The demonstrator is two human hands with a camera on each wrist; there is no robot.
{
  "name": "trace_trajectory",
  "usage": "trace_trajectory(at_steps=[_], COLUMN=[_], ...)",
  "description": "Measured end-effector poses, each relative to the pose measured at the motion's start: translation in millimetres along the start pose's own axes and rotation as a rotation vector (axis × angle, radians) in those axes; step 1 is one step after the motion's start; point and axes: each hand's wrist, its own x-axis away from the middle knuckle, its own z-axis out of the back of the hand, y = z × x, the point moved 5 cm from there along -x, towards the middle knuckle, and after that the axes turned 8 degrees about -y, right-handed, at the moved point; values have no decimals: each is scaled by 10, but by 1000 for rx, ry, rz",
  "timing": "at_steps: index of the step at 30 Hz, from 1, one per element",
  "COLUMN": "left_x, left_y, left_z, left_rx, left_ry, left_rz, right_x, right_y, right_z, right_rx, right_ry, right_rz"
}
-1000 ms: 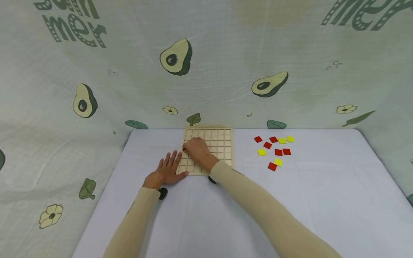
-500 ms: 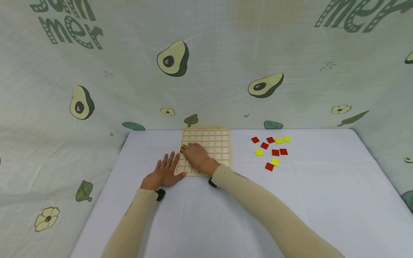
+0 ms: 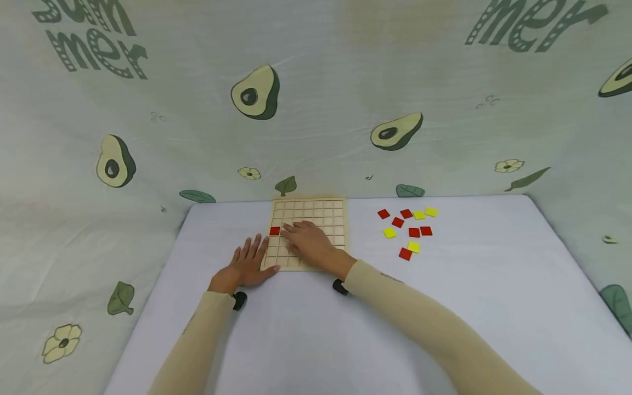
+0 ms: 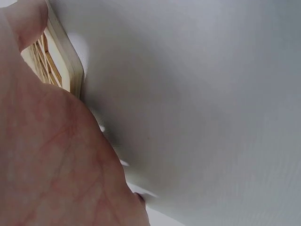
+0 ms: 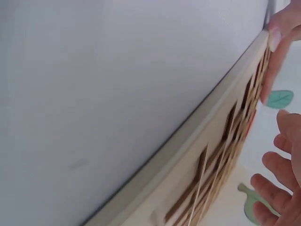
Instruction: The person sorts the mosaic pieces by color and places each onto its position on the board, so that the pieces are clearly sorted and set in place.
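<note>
A pale wooden grid board (image 3: pixel 316 205) lies at the back of the white table. One red square tile (image 3: pixel 275 231) sits in a cell of its leftmost column; only a thin red sliver of it shows in the right wrist view. My left hand (image 3: pixel 248 267) rests on the board's front left corner with fingers spread and thumb along the front edge. In the left wrist view its palm (image 4: pixel 56 160) hides much of the corner. My right hand (image 3: pixel 311 243) hovers over the board just right of the tile, fingers loosely extended and holding nothing, as the right wrist view (image 5: pixel 282 179) confirms.
Several loose red tiles (image 3: pixel 405 254) and yellow tiles (image 3: pixel 389 233) lie scattered on the table to the right of the board. A printed cloth (image 3: pixel 316 148) hangs behind the table's back edge. White tabletop (image 3: pixel 296 329) stretches in front of the board.
My right hand has let go of the red tile, which now lies in its cell, and has drawn back to the right. The head view has shifted slightly. My left hand stays at the corner.
</note>
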Motion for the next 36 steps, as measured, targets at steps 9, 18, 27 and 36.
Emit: trace_trajectory(at_steps=[9,18,27,36], left_x=[67,121,88,20], left_y=[-138,-184,-196,-87], left_z=[-16,-7,-9,-2], left_rx=[17,39,43,42], left_ry=[15,-6,-19,-30], left_rz=[-9,-18,-60,-90], right_x=[556,1169,1733,2248], right_y=[155,476,864,1216], right_z=[129,155,149,77], right_rx=[-2,-48,-36,-59], right_ry=[94,143,189,134], right_rz=[34,-27,-148,-300])
